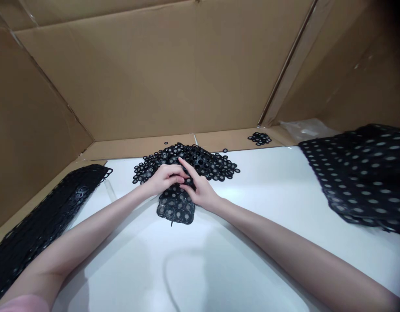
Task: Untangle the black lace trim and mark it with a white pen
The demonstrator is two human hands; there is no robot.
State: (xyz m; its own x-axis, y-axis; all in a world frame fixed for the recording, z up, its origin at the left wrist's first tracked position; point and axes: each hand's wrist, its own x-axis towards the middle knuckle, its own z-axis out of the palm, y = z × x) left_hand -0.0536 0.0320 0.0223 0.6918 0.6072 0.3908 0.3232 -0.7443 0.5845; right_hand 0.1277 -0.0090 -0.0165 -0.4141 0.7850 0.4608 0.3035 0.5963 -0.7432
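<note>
Both hands at counter (pixel 268 208) centre, far side: left hand (pixel 164 178) and right hand (pixel 201 190) fingers pinch a black gasket sheet (pixel 175 206), still full of rings. Loose ring pile (pixel 187 162) just behind. Emptied sheets (pixel 47 216) at left edge, full stack (pixel 365 173) at right: judged roughly midway.

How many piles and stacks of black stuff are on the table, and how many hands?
Piles of loose black rings: 2, the big pile and the small pile
Stacks of black sheets: 2, left stack, right stack
Sheet being held: 1
Hands: 2, left hand, right hand
Total: 7
</note>
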